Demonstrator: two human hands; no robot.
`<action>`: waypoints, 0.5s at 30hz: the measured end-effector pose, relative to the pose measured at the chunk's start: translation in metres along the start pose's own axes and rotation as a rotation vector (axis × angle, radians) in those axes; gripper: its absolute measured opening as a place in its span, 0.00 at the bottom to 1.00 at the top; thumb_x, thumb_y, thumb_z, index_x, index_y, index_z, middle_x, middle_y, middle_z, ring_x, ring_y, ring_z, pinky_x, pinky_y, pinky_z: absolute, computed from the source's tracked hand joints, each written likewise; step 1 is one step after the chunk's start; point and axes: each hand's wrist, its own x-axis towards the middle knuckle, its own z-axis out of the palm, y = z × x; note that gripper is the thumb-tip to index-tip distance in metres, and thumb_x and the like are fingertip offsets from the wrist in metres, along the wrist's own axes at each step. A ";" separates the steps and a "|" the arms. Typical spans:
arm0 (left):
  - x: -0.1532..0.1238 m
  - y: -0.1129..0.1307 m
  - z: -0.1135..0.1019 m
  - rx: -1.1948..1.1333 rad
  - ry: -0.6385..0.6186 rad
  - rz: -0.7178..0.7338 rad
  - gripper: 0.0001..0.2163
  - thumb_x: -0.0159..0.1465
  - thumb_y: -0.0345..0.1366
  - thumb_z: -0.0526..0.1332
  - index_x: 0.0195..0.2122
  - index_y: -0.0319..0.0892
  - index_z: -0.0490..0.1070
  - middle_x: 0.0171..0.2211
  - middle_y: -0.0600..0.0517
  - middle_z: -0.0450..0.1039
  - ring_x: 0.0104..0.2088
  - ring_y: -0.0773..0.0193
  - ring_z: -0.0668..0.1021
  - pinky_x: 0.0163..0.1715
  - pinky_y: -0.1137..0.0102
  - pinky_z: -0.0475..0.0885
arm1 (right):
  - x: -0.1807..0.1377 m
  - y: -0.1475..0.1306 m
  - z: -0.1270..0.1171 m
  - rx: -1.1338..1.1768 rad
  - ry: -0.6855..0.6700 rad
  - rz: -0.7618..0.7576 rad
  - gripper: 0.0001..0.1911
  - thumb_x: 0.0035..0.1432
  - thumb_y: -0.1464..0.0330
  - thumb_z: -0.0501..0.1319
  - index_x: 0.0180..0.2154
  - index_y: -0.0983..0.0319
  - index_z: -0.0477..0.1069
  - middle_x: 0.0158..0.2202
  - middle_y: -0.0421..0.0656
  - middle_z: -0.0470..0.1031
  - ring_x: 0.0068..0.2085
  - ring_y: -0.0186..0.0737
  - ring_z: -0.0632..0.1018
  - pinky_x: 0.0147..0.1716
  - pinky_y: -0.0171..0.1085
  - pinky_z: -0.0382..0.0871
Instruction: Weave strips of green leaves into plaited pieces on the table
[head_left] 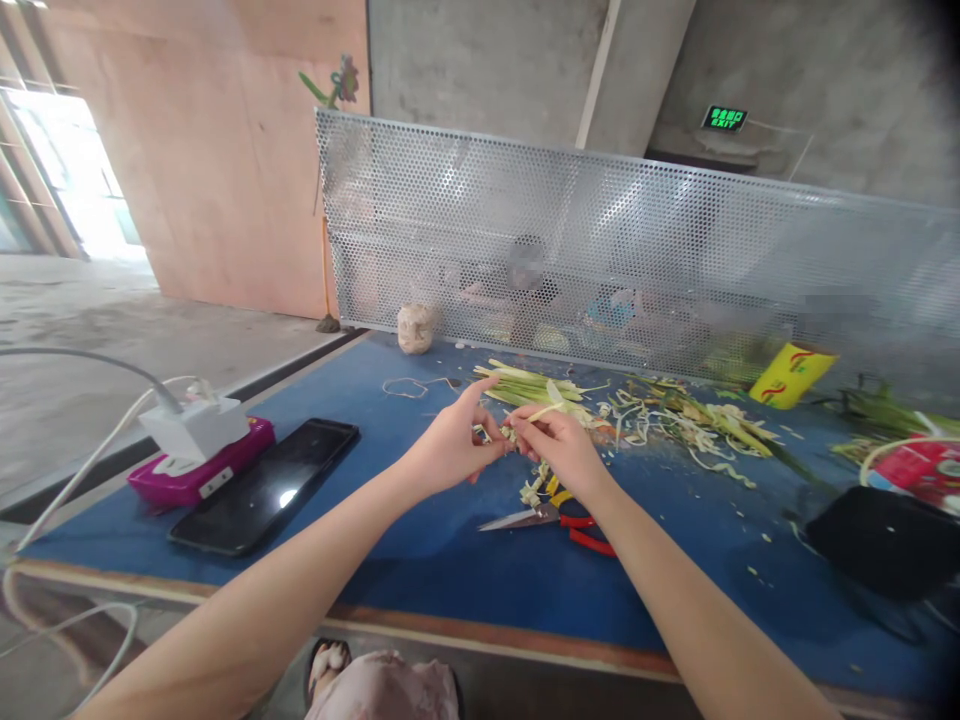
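Observation:
My left hand [457,440] and my right hand [559,450] meet above the blue table. A thin pale-green plant stalk [546,408] runs out of my right hand's closed fingers. At its lower end, my left fingertips pinch together, with one digit raised; small whitish bits show between the hands. Just beyond lies a bundle of pale-green stalks [525,385]. Below my right hand rest scissors [536,517] with red and yellow handles, partly hidden by my forearm. Plant trimmings [536,490] lie beside them.
Peelings and leaves [682,420] are strewn on the right, near a yellow packet [793,375]. A perforated metal screen [525,220] borders the far edge; a person sits behind it. At left are a phone [266,485] and a purple power strip [202,465]; a black object [885,540] is at right.

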 end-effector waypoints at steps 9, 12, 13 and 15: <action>0.004 0.004 -0.005 0.018 0.151 0.100 0.34 0.55 0.38 0.60 0.60 0.46 0.45 0.35 0.50 0.71 0.15 0.76 0.67 0.15 0.78 0.64 | -0.003 0.002 0.006 0.334 -0.081 0.198 0.18 0.50 0.52 0.57 0.27 0.61 0.64 0.12 0.32 0.58 0.15 0.28 0.59 0.17 0.32 0.53; 0.005 0.001 -0.004 0.014 0.159 0.095 0.36 0.54 0.36 0.61 0.61 0.48 0.41 0.41 0.47 0.71 0.16 0.76 0.69 0.17 0.76 0.67 | -0.003 0.001 0.006 0.308 -0.079 0.189 0.18 0.50 0.52 0.56 0.27 0.61 0.64 0.12 0.32 0.58 0.15 0.28 0.59 0.18 0.32 0.53; 0.005 0.001 -0.004 0.011 0.173 0.094 0.37 0.54 0.35 0.61 0.61 0.49 0.40 0.42 0.47 0.70 0.16 0.76 0.70 0.18 0.76 0.68 | -0.003 0.002 0.005 0.303 -0.081 0.191 0.18 0.50 0.52 0.56 0.27 0.61 0.65 0.12 0.32 0.58 0.15 0.27 0.59 0.18 0.32 0.53; 0.005 0.001 -0.004 -0.002 0.168 0.081 0.36 0.54 0.34 0.61 0.60 0.49 0.42 0.41 0.47 0.71 0.16 0.75 0.71 0.18 0.75 0.68 | -0.003 0.003 0.003 0.275 -0.098 0.187 0.18 0.51 0.53 0.56 0.27 0.62 0.65 0.12 0.32 0.56 0.15 0.28 0.58 0.18 0.32 0.53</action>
